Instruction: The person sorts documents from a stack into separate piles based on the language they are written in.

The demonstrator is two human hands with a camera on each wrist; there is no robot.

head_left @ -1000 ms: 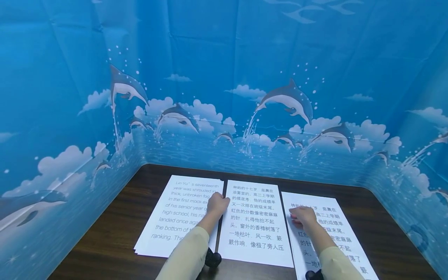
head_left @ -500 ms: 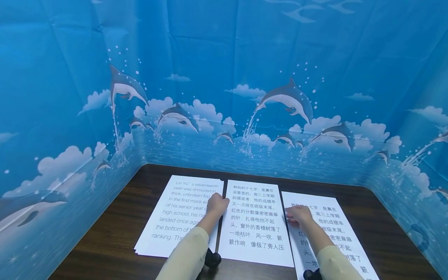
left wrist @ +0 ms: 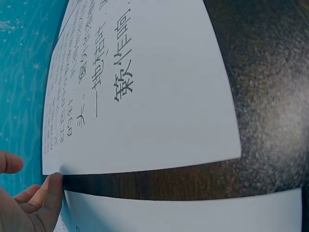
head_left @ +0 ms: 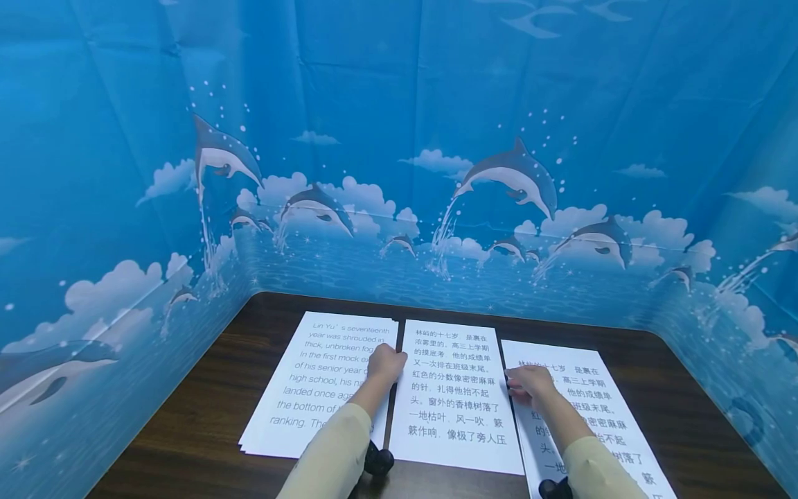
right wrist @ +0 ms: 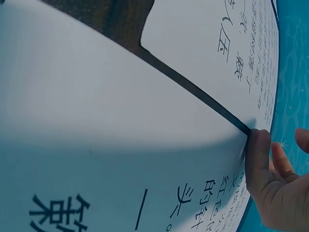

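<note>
My left hand (head_left: 386, 362) lies over the right side of the English-text stack (head_left: 324, 388), fingertips right at the left edge of the middle printed sheet (head_left: 458, 409). In the left wrist view the fingers (left wrist: 54, 186) look fairly straight, the thumb held apart. My right hand (head_left: 532, 383) is over the right printed sheet (head_left: 592, 409), its fingertips at the narrow gap beside the middle sheet's right edge. The right wrist view shows its fingers (right wrist: 258, 150) extended, touching down along that gap, with the other digits raised. Neither hand grips any paper.
The dark wooden table (head_left: 187, 395) shows between and around the papers. A blue backdrop (head_left: 386, 173) printed with dolphins rises behind the table and along both sides. Black wrist mounts (head_left: 378, 459) sit below each hand.
My right hand has shifted slightly left, from over the right sheet to the gap beside the middle sheet. My left hand has barely moved; the papers lie as before.
</note>
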